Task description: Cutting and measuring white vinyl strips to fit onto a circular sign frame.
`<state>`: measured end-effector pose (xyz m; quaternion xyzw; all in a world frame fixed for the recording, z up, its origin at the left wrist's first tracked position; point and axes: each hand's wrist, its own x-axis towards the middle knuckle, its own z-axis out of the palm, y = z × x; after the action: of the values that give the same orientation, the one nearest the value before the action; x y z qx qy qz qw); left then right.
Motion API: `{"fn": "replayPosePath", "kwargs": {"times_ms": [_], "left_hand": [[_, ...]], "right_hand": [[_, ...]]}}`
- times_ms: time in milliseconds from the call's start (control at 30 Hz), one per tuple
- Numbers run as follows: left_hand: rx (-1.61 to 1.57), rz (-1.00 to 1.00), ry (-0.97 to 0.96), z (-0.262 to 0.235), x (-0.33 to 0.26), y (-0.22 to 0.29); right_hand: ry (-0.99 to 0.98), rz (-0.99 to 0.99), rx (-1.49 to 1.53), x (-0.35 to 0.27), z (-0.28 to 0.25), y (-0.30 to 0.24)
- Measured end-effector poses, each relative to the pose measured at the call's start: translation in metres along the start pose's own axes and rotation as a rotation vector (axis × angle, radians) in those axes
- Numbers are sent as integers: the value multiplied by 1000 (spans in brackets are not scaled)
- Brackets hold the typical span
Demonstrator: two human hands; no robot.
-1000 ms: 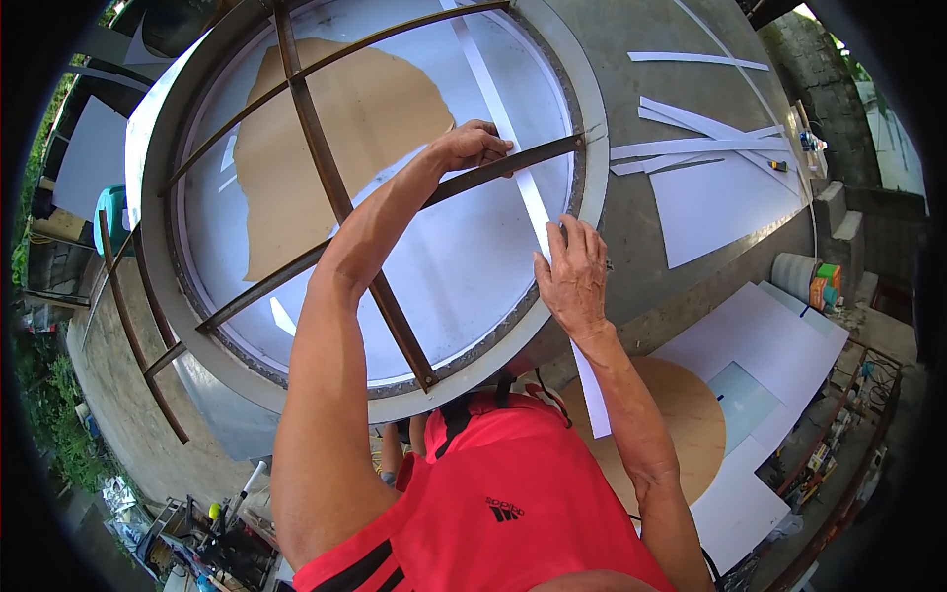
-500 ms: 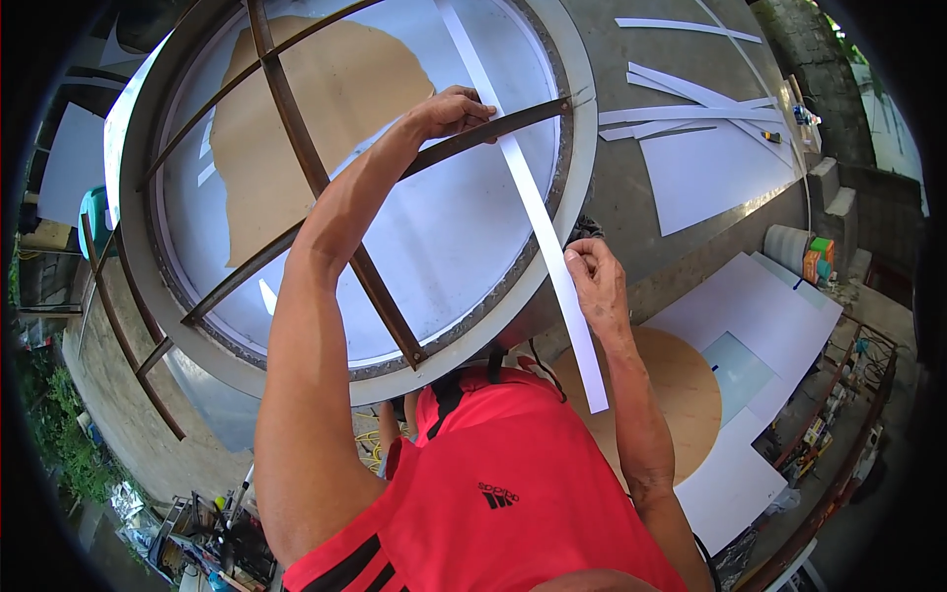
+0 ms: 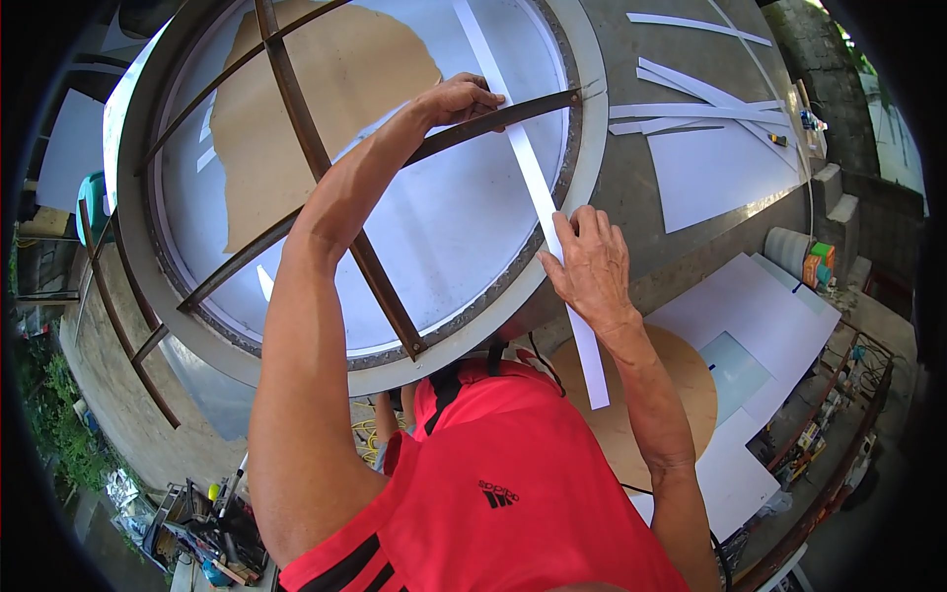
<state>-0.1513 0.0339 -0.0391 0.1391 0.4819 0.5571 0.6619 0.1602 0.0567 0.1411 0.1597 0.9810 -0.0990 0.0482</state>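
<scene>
A long, narrow white strip (image 3: 533, 178) lies slantwise across a large round frame (image 3: 582, 178) with a pale rim and rusty brown crossbars (image 3: 370, 281). Its near end hangs out past the rim. At the right-hand crossbar, my left hand (image 3: 464, 101) is closed with its fingertips on the strip; part of the grip is hidden. Lower down, where the strip crosses the rim, my right hand (image 3: 592, 266) has its thumb and forefinger on either side of it. Inside the frame, a torn-edged brown sheet (image 3: 316, 109) rests on a white surface.
On the grey table to the right lie several white strips (image 3: 695, 111), a white sheet (image 3: 720, 178) and a small yellow-and-black tool (image 3: 777, 140). Below right are a round brown board (image 3: 681, 385) and white panels (image 3: 760, 296). Another rusty bar frame (image 3: 128, 345) stands at left.
My right hand has moved up along the strip to the rim, its fingers now spread more over it. My left hand stays by the crossbar. The whole view has shifted slightly.
</scene>
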Motion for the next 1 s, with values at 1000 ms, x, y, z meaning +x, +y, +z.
{"fn": "replayPosePath", "kwargs": {"times_ms": [1000], "left_hand": [[-70, 16, -28, -6, 2, 2]], "right_hand": [[197, 544, 635, 25, 5, 41]]}}
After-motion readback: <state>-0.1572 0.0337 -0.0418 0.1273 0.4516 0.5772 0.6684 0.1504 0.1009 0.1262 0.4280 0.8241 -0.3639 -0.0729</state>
